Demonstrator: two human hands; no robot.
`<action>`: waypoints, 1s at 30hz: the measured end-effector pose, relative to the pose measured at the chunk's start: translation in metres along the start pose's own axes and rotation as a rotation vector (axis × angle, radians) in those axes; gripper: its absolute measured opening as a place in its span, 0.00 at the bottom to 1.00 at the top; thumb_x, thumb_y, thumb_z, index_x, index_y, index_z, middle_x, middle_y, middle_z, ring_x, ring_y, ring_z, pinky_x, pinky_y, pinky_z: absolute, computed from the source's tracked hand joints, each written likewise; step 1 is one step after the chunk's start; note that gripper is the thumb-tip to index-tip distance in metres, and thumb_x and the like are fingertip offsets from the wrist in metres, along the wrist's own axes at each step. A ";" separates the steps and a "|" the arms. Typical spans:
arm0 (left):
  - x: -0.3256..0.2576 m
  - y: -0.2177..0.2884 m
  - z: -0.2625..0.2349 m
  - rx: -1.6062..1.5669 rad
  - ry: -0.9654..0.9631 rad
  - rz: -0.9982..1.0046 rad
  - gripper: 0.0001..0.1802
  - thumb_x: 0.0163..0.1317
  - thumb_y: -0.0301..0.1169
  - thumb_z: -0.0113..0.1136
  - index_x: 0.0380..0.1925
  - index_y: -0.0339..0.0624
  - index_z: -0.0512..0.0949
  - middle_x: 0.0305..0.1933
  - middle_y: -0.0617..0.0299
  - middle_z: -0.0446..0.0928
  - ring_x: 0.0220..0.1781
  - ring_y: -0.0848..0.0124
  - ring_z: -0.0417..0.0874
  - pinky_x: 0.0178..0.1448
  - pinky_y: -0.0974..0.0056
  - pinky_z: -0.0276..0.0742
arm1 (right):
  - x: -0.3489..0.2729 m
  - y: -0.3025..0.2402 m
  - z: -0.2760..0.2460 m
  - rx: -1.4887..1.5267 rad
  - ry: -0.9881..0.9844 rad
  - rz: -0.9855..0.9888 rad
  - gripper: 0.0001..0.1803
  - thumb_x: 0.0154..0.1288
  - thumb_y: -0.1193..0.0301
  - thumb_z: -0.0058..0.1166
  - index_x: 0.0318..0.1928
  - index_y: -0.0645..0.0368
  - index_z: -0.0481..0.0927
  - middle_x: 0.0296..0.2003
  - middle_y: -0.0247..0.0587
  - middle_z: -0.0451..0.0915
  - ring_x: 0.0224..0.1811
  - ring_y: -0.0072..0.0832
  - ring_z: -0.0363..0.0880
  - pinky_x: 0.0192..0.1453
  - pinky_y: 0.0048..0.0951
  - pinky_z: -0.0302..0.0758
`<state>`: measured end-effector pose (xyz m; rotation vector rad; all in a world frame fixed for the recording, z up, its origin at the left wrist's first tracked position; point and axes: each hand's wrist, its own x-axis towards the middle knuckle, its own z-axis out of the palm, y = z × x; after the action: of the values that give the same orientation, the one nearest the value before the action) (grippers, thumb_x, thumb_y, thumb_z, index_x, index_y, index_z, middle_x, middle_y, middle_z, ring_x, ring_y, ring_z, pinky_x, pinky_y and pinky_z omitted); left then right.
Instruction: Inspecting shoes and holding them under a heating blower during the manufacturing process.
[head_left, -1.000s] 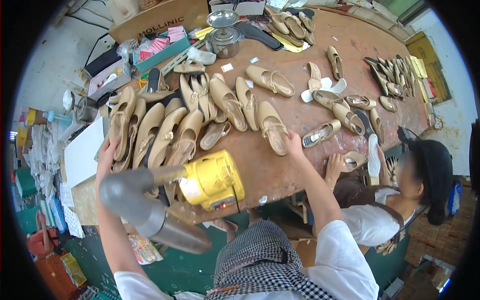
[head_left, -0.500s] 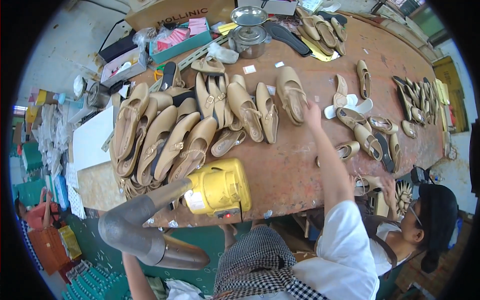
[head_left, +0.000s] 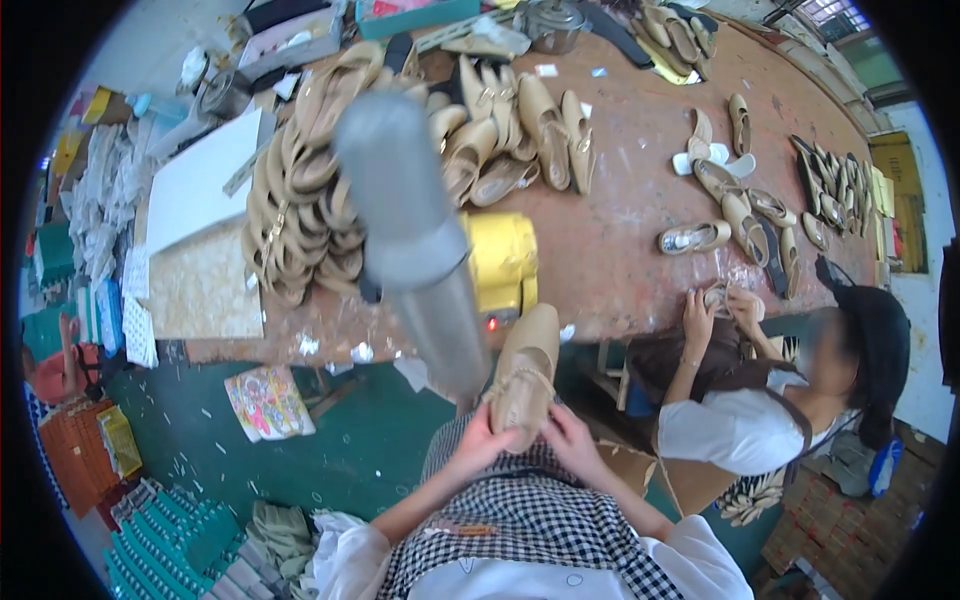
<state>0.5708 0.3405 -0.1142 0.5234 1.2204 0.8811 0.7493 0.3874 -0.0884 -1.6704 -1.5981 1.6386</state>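
Note:
A beige closed-toe mule (head_left: 528, 345) with a twisted strap is held in both hands above my lap, toe pointing away from me. My left hand (head_left: 490, 432) grips its heel end on the left, and my right hand (head_left: 568, 437) has hold of the same end from the right. Just beyond the toe is a yellow machine (head_left: 515, 265) at the table edge. Its thick grey metal pipe (head_left: 415, 215), blurred, rises to the left of the mule. A heap of beige shoes (head_left: 305, 225) lies on the table behind the pipe.
More beige shoes (head_left: 545, 130) stand in the middle of the brown table (head_left: 620, 215). Others lie scattered at the right (head_left: 745, 225). A co-worker's hands (head_left: 715, 310) hold a pale shoe part at the right table edge. Green crates (head_left: 175, 550) stand at lower left.
The mule has come from the tabletop, where my right hand was on it, to above my lap. My left hand has come up to hold it too. The view has shifted.

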 end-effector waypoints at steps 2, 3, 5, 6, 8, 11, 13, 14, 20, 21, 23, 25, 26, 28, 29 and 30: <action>-0.023 -0.002 -0.030 -0.123 0.047 -0.069 0.42 0.48 0.34 0.62 0.61 0.32 0.54 0.58 0.52 0.65 0.59 0.66 0.66 0.63 0.63 0.61 | 0.008 -0.025 -0.012 -0.083 0.047 -0.270 0.13 0.61 0.71 0.48 0.46 0.62 0.71 0.45 0.45 0.72 0.46 0.35 0.72 0.52 0.28 0.68; -0.040 0.004 -0.045 -0.052 0.000 -0.046 0.41 0.49 0.34 0.62 0.61 0.32 0.55 0.57 0.53 0.66 0.59 0.67 0.67 0.62 0.64 0.62 | 0.018 -0.008 -0.018 0.015 0.112 -0.297 0.15 0.64 0.69 0.46 0.50 0.59 0.70 0.52 0.44 0.69 0.53 0.35 0.70 0.53 0.29 0.68; -0.053 0.035 -0.067 0.075 -0.119 -0.022 0.38 0.50 0.36 0.61 0.59 0.32 0.58 0.56 0.53 0.68 0.57 0.68 0.68 0.61 0.66 0.63 | 0.032 -0.028 -0.015 0.572 0.073 0.140 0.20 0.65 0.67 0.46 0.56 0.56 0.65 0.56 0.42 0.66 0.55 0.33 0.69 0.50 0.29 0.71; -0.061 0.050 -0.072 0.132 -0.184 -0.022 0.38 0.51 0.38 0.61 0.59 0.32 0.59 0.55 0.53 0.69 0.57 0.69 0.69 0.60 0.67 0.63 | 0.037 -0.034 -0.007 0.755 0.012 0.190 0.21 0.64 0.66 0.47 0.56 0.57 0.64 0.54 0.41 0.68 0.54 0.32 0.70 0.49 0.30 0.72; -0.067 0.060 -0.085 0.164 -0.203 -0.031 0.35 0.55 0.40 0.56 0.59 0.32 0.59 0.55 0.53 0.69 0.56 0.68 0.70 0.59 0.66 0.65 | 0.041 -0.031 0.011 0.826 -0.098 0.226 0.22 0.64 0.65 0.48 0.56 0.59 0.63 0.53 0.41 0.69 0.54 0.32 0.71 0.50 0.32 0.73; -0.066 0.076 -0.099 -0.007 -0.044 -0.121 0.31 0.62 0.44 0.45 0.59 0.32 0.59 0.54 0.52 0.69 0.55 0.66 0.72 0.57 0.63 0.69 | 0.042 -0.024 0.034 0.917 -0.128 0.251 0.22 0.65 0.64 0.46 0.56 0.60 0.64 0.51 0.42 0.72 0.52 0.31 0.73 0.52 0.36 0.73; -0.065 0.074 -0.110 -0.380 0.146 -0.180 0.29 0.67 0.46 0.31 0.56 0.33 0.61 0.51 0.51 0.71 0.52 0.61 0.75 0.53 0.57 0.76 | 0.033 -0.020 0.047 0.976 -0.015 0.272 0.23 0.66 0.63 0.44 0.58 0.60 0.62 0.53 0.43 0.71 0.54 0.32 0.71 0.56 0.39 0.71; -0.065 0.072 -0.114 -0.380 0.150 -0.171 0.29 0.67 0.46 0.31 0.56 0.33 0.61 0.51 0.51 0.71 0.52 0.61 0.75 0.53 0.57 0.76 | 0.029 -0.018 0.051 0.975 -0.023 0.266 0.23 0.66 0.63 0.44 0.58 0.60 0.62 0.53 0.43 0.71 0.54 0.32 0.71 0.56 0.39 0.71; -0.048 0.066 -0.091 -0.614 0.093 -0.011 0.19 0.66 0.32 0.42 0.52 0.30 0.64 0.49 0.50 0.73 0.48 0.59 0.78 0.51 0.58 0.77 | 0.023 0.007 0.048 1.340 -0.003 0.277 0.25 0.67 0.62 0.43 0.60 0.60 0.59 0.57 0.44 0.66 0.59 0.37 0.65 0.60 0.43 0.66; -0.043 0.065 -0.086 -0.670 0.075 -0.016 0.19 0.65 0.31 0.45 0.52 0.29 0.65 0.48 0.50 0.73 0.47 0.58 0.78 0.51 0.58 0.77 | 0.024 0.012 0.044 1.338 0.001 0.276 0.25 0.67 0.62 0.43 0.60 0.60 0.59 0.57 0.44 0.66 0.59 0.37 0.65 0.60 0.43 0.66; -0.033 0.067 -0.077 -0.653 0.048 -0.035 0.19 0.66 0.31 0.44 0.51 0.29 0.65 0.48 0.50 0.72 0.48 0.58 0.78 0.52 0.59 0.77 | 0.024 0.020 0.037 1.357 -0.006 0.294 0.28 0.68 0.59 0.39 0.62 0.60 0.55 0.60 0.46 0.63 0.62 0.39 0.62 0.63 0.43 0.64; -0.026 0.067 -0.069 -0.640 0.026 -0.058 0.18 0.66 0.32 0.42 0.50 0.28 0.65 0.48 0.51 0.72 0.49 0.56 0.77 0.54 0.58 0.75 | 0.023 0.025 0.033 1.388 0.000 0.313 0.27 0.68 0.59 0.39 0.62 0.60 0.55 0.60 0.46 0.62 0.62 0.39 0.62 0.63 0.44 0.62; -0.024 0.067 -0.066 -0.642 0.026 -0.060 0.18 0.66 0.32 0.42 0.50 0.28 0.65 0.48 0.51 0.72 0.49 0.56 0.77 0.54 0.58 0.75 | 0.022 0.028 0.031 1.420 0.001 0.332 0.27 0.68 0.59 0.39 0.62 0.59 0.56 0.60 0.45 0.62 0.63 0.39 0.61 0.64 0.45 0.61; -0.023 0.066 -0.060 -0.676 0.034 -0.084 0.19 0.66 0.32 0.41 0.51 0.28 0.65 0.49 0.51 0.72 0.50 0.55 0.77 0.56 0.58 0.74 | 0.021 0.038 0.028 1.450 -0.021 0.363 0.27 0.68 0.60 0.39 0.62 0.59 0.56 0.61 0.45 0.62 0.63 0.39 0.61 0.64 0.45 0.61; -0.024 0.066 -0.057 -0.676 0.035 -0.085 0.19 0.66 0.32 0.41 0.51 0.28 0.65 0.49 0.51 0.72 0.50 0.55 0.77 0.56 0.58 0.74 | 0.019 0.043 0.027 1.480 -0.046 0.393 0.27 0.68 0.60 0.38 0.62 0.59 0.56 0.61 0.45 0.61 0.62 0.39 0.61 0.64 0.45 0.61; -0.026 0.068 -0.054 -0.683 0.028 -0.098 0.19 0.67 0.33 0.41 0.51 0.28 0.64 0.49 0.51 0.71 0.50 0.55 0.76 0.56 0.58 0.74 | 0.018 0.043 0.026 1.480 -0.046 0.395 0.27 0.68 0.60 0.38 0.62 0.59 0.56 0.61 0.45 0.61 0.62 0.39 0.61 0.64 0.45 0.61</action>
<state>0.4974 0.3532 -0.0633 -0.0980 0.8833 1.1483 0.7426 0.3757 -0.1400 -1.0300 0.2083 2.0990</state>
